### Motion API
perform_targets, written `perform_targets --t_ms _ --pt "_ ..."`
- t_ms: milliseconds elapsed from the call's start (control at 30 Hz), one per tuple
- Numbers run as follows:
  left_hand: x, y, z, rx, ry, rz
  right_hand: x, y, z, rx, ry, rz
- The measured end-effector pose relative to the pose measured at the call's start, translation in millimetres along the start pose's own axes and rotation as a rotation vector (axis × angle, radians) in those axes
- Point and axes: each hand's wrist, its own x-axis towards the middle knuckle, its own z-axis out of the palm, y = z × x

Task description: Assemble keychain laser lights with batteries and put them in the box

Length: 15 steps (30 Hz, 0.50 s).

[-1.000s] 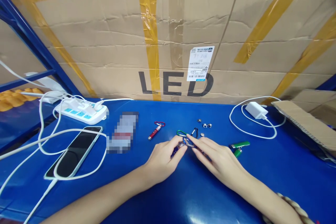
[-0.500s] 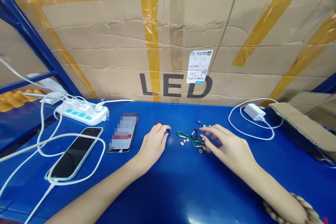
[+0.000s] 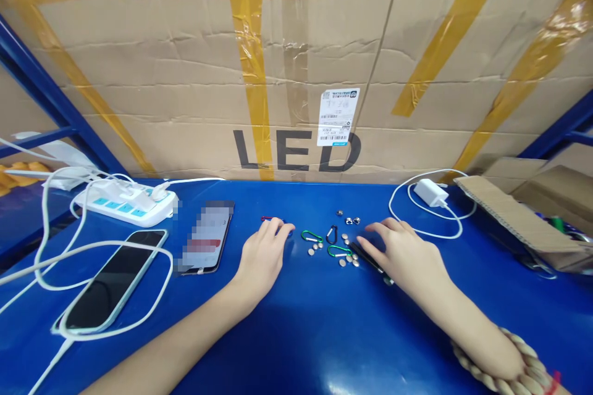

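My left hand (image 3: pixel 262 253) rests on the blue table with its fingers bent and close together. A small dark bluish thing shows at its fingertips, mostly hidden. Just beyond those fingers lies a red carabiner (image 3: pixel 267 218), partly covered. My right hand (image 3: pixel 410 253) hovers low, thumb and fingers apart, above a slim black object (image 3: pixel 369 256) that it partly hides. Between my hands lie a green carabiner (image 3: pixel 312 236), a black carabiner (image 3: pixel 332 234) and another green carabiner (image 3: pixel 340 251). Several small round metal pieces (image 3: pixel 343 262) are scattered around them.
On the left are a phone with a lit screen (image 3: pixel 208 237), a dark phone (image 3: pixel 115 281) under a looped white cable, and a power strip (image 3: pixel 130 203). A white charger (image 3: pixel 430 192) and an open cardboard box (image 3: pixel 509 216) stand right. A large carton (image 3: pixel 194 74) closes the back.
The view has shifted slightly to the right. My right hand has moved a little away from the metal pieces, and the slim black object now shows beneath it. My left hand stays near the red carabiner.
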Motion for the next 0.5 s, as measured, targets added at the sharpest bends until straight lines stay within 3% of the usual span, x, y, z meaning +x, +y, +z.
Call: perform_targets --t_ms 200,367,500 --pt "-4.4 11.3 -2.3 -0.169 -0.003 0.224 1.3 17.5 3.4 0.034 0.015 0.073" --pt "-8.7 19.3 -7.6 -0.247 -0.101 0.477 6.3 19.8 16.6 0.144 -0.003 0.001" --pt "-10.3 20.1 -10.0 -0.246 -0.126 0.521 7.6 13.2 22.8 0.264 -0.015 -0.078"
